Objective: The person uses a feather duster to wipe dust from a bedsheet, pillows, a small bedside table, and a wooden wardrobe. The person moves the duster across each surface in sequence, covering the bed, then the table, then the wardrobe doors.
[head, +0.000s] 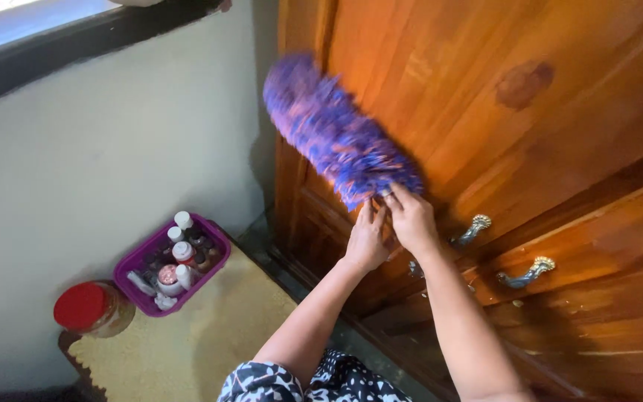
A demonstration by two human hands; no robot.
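Note:
A fluffy purple and blue duster point(334, 132) slants up to the left against a wooden wardrobe door point(500, 97). Both hands meet at its lower end. My left hand point(367, 238) has its fingers closed around the base of the duster. My right hand point(411, 216) pinches the same base from the right side. The duster's handle is hidden behind the hands. The fluffy head is blurred.
Two ornate metal handles point(473, 227) point(528, 272) sit on the wardrobe's lower doors. A purple basket point(172, 262) of small bottles and a red-lidded jar point(87, 307) stand by the pale wall on a yellow mat point(195, 342). A dark window sill point(53, 45) runs above.

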